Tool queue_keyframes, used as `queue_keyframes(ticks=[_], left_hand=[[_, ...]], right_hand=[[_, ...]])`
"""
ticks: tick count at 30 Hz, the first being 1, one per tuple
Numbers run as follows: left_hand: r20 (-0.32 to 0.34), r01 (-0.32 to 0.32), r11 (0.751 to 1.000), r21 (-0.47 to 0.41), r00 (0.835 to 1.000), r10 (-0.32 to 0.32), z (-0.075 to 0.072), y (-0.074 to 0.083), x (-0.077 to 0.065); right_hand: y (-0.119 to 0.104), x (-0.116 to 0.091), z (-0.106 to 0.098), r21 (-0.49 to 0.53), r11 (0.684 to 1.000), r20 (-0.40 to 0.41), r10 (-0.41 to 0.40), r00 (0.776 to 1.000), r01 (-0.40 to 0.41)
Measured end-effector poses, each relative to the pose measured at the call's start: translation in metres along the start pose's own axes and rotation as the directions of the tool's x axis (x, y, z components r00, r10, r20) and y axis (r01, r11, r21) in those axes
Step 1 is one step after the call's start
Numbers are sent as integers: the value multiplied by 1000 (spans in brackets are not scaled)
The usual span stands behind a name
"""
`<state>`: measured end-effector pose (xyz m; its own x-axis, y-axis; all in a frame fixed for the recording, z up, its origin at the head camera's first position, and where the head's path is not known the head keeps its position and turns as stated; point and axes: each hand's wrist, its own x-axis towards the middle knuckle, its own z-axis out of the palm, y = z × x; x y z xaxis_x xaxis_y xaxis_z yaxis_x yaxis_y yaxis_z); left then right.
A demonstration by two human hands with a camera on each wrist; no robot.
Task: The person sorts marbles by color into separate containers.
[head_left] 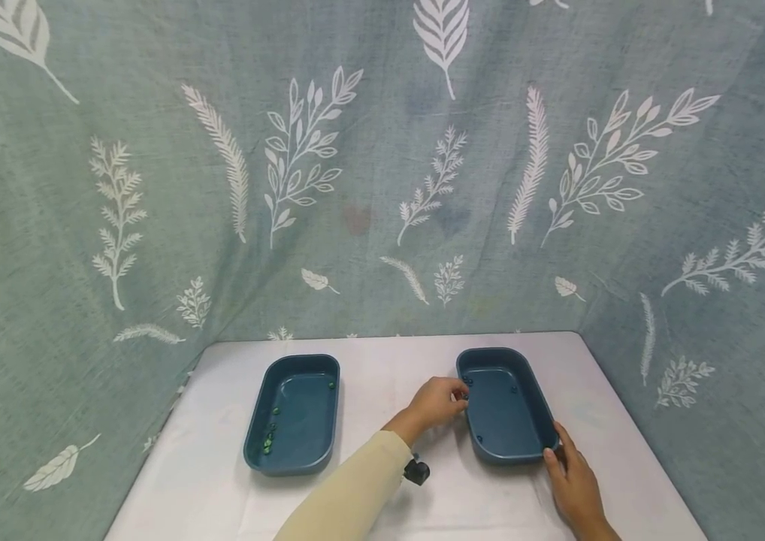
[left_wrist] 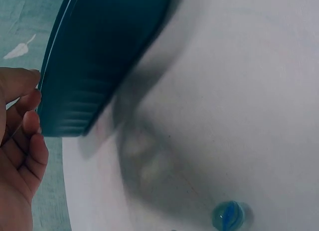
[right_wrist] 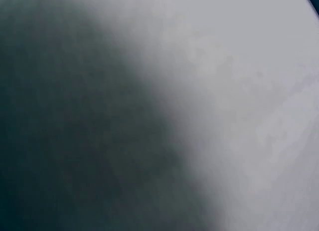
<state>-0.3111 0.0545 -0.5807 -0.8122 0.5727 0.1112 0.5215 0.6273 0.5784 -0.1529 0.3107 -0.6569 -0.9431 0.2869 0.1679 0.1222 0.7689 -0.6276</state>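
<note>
Two blue-green trays stand on the white-covered table. At the left rim of the right tray (head_left: 507, 457) is my left hand (head_left: 435, 402), its fingers bent with the tips right at the rim; I cannot tell whether they pinch anything. The left wrist view also shows this hand (left_wrist: 20, 141) beside the tray's side wall (left_wrist: 109, 51). My right hand (head_left: 575, 485) holds the tray's near right corner between thumb and fingers. Several small dark marbles (head_left: 514, 390) lie inside this tray. A clear marble with a blue swirl (left_wrist: 228, 216) lies on the table below the left wrist.
The left tray (head_left: 315, 469) holds several small green marbles (head_left: 267, 445), mostly along its left side. A black wrist camera (head_left: 417, 471) sticks out under the left sleeve (head_left: 355, 488). Leaf-patterned cloth (head_left: 369, 188) hangs around the table's back and sides. The right wrist view is mostly blurred.
</note>
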Motion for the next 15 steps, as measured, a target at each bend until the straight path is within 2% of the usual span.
queue_keyframes(ticks=[9,15], left_hand=[[40,9,999,47,999,-11,0,6,4],[33,1,997,73,999,-3,1,8,6]], right_hand=[[3,0,4,2,1000,-5,-6,1000,6],[4,1,2,4,999,-34,-44,998,44]])
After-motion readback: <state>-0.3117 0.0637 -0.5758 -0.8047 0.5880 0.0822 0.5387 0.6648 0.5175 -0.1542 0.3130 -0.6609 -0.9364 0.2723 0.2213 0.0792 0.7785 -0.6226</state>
